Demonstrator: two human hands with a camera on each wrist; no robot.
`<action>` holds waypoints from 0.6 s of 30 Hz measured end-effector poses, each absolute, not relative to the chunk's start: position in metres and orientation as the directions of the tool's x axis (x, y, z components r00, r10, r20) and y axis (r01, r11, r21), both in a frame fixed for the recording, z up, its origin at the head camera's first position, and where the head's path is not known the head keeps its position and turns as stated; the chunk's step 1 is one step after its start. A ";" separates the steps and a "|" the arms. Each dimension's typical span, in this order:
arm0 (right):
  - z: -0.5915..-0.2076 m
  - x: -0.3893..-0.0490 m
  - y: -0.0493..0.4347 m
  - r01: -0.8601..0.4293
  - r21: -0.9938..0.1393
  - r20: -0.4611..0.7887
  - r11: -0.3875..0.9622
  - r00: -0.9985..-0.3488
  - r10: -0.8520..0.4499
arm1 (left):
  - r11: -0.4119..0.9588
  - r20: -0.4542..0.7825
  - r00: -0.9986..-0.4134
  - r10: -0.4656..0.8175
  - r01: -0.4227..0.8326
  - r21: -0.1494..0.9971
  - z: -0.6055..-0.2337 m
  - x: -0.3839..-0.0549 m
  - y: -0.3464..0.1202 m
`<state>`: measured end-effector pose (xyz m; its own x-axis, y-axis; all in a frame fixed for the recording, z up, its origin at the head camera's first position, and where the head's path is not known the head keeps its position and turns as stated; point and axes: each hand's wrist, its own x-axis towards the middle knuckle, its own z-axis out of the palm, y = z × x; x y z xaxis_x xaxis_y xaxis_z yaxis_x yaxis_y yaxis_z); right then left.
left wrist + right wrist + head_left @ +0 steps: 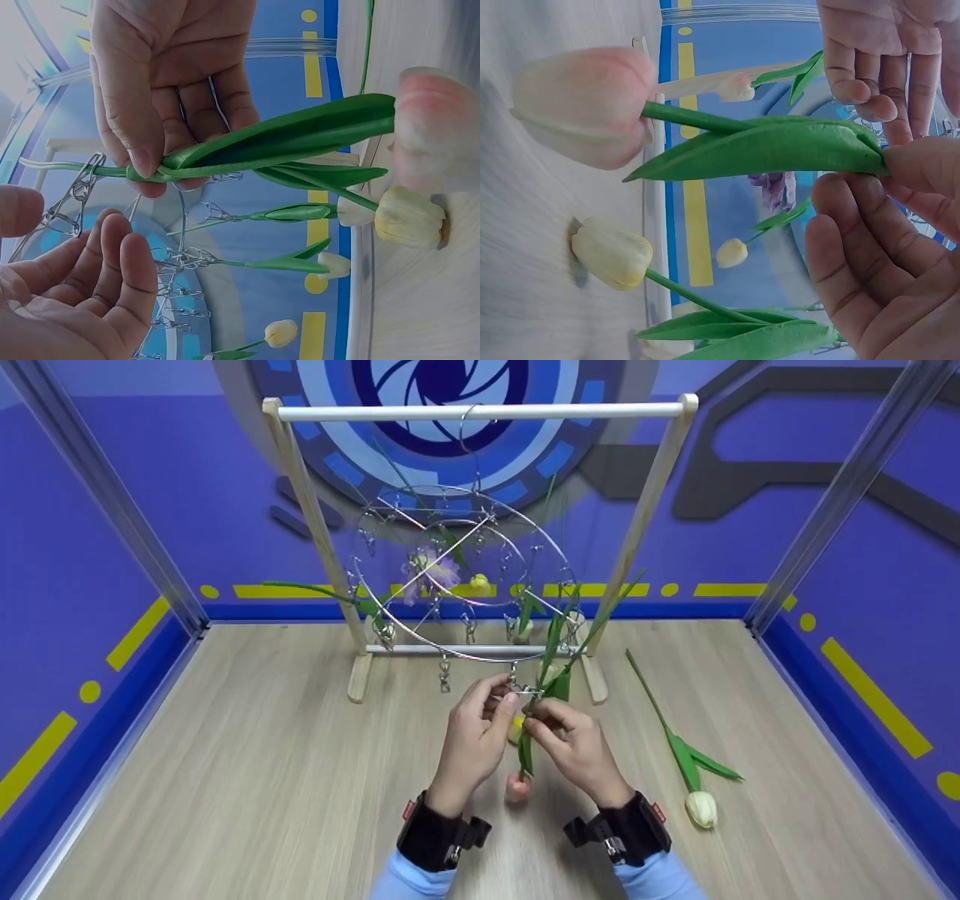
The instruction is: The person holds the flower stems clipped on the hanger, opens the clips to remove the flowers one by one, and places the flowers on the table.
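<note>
My right hand [577, 746] pinches the pink tulip [517, 788] head-down while my left hand [478, 727] holds a metal clip [80, 191].
My right thumb and fingers are together on the stem beside the leaves; my left thumb and fingers close around the clip at the near side of the round hanger [469, 533]. The stem crosses the clip, but whether the clip grips it I cannot tell. A yellowish tulip [409, 217] hangs just beyond, a purple flower [442, 570] farther left, and a white tulip [703, 809] lies to the right on the table [262, 772].
</note>
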<state>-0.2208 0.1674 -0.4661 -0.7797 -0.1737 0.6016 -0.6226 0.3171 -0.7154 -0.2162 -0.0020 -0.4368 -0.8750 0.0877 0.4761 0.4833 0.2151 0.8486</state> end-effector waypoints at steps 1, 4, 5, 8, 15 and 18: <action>-0.466 -0.221 0.168 -0.624 -0.713 0.601 0.320 -0.779 -0.179 | 0.214 0.474 -0.877 0.084 0.480 0.851 -0.437 -0.217 -0.002; -0.467 -0.220 0.168 -0.634 -0.706 0.603 0.317 -0.772 -0.200 | 0.209 0.464 -0.883 0.072 0.469 0.858 -0.437 -0.218 -0.003; -0.467 -0.220 0.168 -0.637 -0.704 0.605 0.314 -0.769 -0.205 | 0.205 0.462 -0.884 0.069 0.465 0.861 -0.437 -0.218 -0.003; -0.467 -0.220 0.167 -0.646 -0.697 0.610 0.312 -0.763 -0.216 | 0.188 0.453 -0.889 0.064 0.456 0.870 -0.437 -0.218 -0.004; -0.467 -0.221 0.166 -0.662 -0.664 0.630 0.346 -0.746 -0.217 | 0.180 0.457 -0.887 0.057 0.460 0.870 -0.437 -0.218 -0.004; -0.467 -0.221 0.166 -0.667 -0.660 0.633 0.346 -0.741 -0.223 | 0.188 0.470 -0.881 0.050 0.470 0.862 -0.437 -0.219 -0.005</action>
<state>-0.2208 0.1661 -0.4672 -0.7413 -0.2230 0.6331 -0.6674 0.3456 -0.6597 -0.2187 -0.0046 -0.4365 -0.8813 0.0501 0.4698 0.4703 0.1881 0.8622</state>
